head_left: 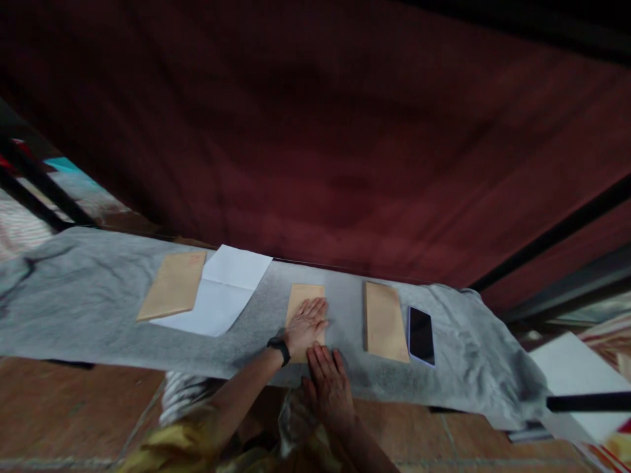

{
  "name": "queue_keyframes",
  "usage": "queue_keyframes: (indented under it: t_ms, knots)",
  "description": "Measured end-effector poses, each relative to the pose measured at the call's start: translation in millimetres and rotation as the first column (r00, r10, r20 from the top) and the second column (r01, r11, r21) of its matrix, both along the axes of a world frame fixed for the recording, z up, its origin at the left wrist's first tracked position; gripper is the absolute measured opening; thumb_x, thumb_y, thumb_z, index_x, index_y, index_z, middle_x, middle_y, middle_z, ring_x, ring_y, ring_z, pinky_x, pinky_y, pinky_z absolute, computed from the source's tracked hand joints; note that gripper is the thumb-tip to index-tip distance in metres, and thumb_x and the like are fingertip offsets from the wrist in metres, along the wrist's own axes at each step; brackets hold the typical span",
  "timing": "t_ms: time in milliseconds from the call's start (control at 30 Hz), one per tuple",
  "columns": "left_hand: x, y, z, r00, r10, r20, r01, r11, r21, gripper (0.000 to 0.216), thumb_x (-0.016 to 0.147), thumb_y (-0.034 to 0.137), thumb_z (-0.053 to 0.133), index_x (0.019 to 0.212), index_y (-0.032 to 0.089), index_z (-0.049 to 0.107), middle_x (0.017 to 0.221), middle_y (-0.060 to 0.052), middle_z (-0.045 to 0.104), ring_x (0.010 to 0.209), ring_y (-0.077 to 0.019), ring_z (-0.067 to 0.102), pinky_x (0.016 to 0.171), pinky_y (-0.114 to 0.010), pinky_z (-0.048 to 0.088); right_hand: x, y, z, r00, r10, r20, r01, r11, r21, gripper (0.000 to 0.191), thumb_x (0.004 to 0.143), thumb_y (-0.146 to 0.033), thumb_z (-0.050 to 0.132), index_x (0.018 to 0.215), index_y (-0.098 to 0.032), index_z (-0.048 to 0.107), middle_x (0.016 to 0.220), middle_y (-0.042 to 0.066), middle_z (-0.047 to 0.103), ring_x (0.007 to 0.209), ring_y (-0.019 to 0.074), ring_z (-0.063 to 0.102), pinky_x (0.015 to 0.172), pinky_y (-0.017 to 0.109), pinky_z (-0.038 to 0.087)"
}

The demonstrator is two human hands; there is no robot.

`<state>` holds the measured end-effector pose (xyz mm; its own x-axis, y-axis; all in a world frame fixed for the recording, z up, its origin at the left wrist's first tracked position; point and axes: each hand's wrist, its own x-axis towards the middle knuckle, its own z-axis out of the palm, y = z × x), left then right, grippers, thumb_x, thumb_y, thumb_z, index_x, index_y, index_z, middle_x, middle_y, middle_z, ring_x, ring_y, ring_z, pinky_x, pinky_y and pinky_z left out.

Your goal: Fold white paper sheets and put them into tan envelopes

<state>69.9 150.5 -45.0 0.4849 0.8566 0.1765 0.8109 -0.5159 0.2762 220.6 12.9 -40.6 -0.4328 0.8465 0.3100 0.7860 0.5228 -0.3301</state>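
My left hand (306, 326), with a dark watch (279, 350) on its wrist, lies flat with fingers spread on a brown paper envelope (298, 295). It covers much of the envelope's middle. Stretched out at the near right corner of the same envelope are the fingers of my right hand (328, 387). That hand is open too, its fingertips touching or just beside the paper; I cannot tell which. Neither hand grips anything.
A grey cloth (113, 295) covers the narrow surface. Leftward, a brown envelope stack (175, 286) overlaps a creased white sheet (229, 292). Rightward lie more brown envelopes (385, 322) and a phone (421, 335). A dark red curtain (320, 164) hangs behind, beside black bars (552, 230).
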Motion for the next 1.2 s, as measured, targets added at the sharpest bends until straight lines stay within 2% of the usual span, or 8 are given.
queue_keyframes:
  t_ms: [233,467,567,667,800,900,1000,1200]
  knots:
    - [-19,-70,3.8,0.998,-0.062,-0.008,0.062,0.998,0.024,0.056,0.103,0.044,0.028,0.154,0.020,0.030,0.159,-0.007,0.034,0.148,-0.0170,0.027,0.123,-0.040,0.016,-1,1,-10.6,1.000,-0.008,0.005,0.008,1.000,-0.003,0.045,0.097,-0.033,0.052,0.138,-0.016,0.056,0.142,0.012,0.057,0.137,0.0248,0.046,0.122,0.048,0.021]
    - [-37,-124,6.5,1.000,-0.015,0.000,0.015,0.995,0.103,0.065,0.099,0.050,0.040,0.154,0.018,0.028,0.161,-0.012,0.029,0.149,-0.0233,0.026,0.121,-0.043,0.025,7,-1,1.1,0.997,0.034,0.075,-0.035,0.999,0.008,0.051,0.101,-0.026,0.040,0.151,-0.022,0.036,0.154,0.006,0.042,0.144,0.0188,0.035,0.122,0.045,0.022]
    - [-44,-142,4.6,1.000,-0.006,0.010,0.004,0.992,0.123,0.067,0.097,0.047,0.046,0.155,0.019,0.027,0.162,-0.013,0.027,0.149,-0.0265,0.025,0.120,-0.047,0.028,0,-2,3.7,0.998,0.020,0.067,-0.020,1.000,-0.010,0.048,0.103,-0.021,0.033,0.151,-0.020,0.037,0.153,0.007,0.043,0.144,0.0184,0.036,0.121,0.047,0.024]
    - [-45,-151,-0.9,1.000,0.009,0.017,-0.011,0.991,0.137,0.068,0.096,0.038,0.048,0.155,0.015,0.024,0.161,-0.015,0.026,0.150,-0.0284,0.023,0.119,-0.050,0.028,-18,-5,4.7,0.998,0.029,0.048,-0.028,0.999,-0.022,0.048,0.103,-0.019,0.030,0.149,-0.016,0.040,0.153,0.011,0.043,0.144,0.0200,0.036,0.120,0.048,0.027]
    - [-43,-153,-8.1,0.999,0.046,-0.019,-0.043,0.989,0.143,0.069,0.092,0.023,0.044,0.155,0.006,0.022,0.160,-0.019,0.028,0.150,-0.0279,0.023,0.121,-0.048,0.025,-34,-12,7.1,0.997,0.070,0.037,-0.070,0.998,-0.005,0.050,0.103,-0.022,0.032,0.153,-0.016,0.033,0.158,0.012,0.035,0.148,0.0207,0.027,0.120,0.048,0.028]
    - [-46,-155,-8.8,0.998,0.046,-0.043,-0.040,0.990,0.138,0.068,0.092,0.021,0.043,0.155,0.011,0.022,0.161,-0.016,0.027,0.150,-0.0255,0.022,0.121,-0.046,0.024,-25,-17,7.4,0.999,0.028,0.033,-0.027,1.000,-0.014,0.053,0.103,-0.028,0.036,0.153,-0.014,0.031,0.158,0.013,0.034,0.148,0.0221,0.029,0.120,0.047,0.028]
    - [-51,-158,-6.9,0.999,0.048,-0.025,-0.044,0.990,0.136,0.064,0.096,0.029,0.045,0.155,0.014,0.024,0.161,-0.015,0.028,0.149,-0.0246,0.024,0.120,-0.045,0.027,-9,-21,4.9,0.999,-0.007,0.031,0.008,1.000,-0.025,0.053,0.103,-0.031,0.037,0.153,-0.014,0.032,0.157,0.012,0.036,0.146,0.0224,0.032,0.120,0.047,0.027]
    - [-53,-161,-7.8,0.998,0.057,-0.020,-0.053,0.986,0.156,0.064,0.096,0.037,0.051,0.154,0.028,0.028,0.163,-0.010,0.023,0.148,-0.0281,0.028,0.117,-0.048,0.032,7,-19,-5.8,0.996,-0.087,-0.011,0.086,0.995,-0.056,0.050,0.104,-0.035,0.032,0.152,-0.018,0.037,0.154,0.010,0.042,0.143,0.0225,0.039,0.119,0.048,0.029]
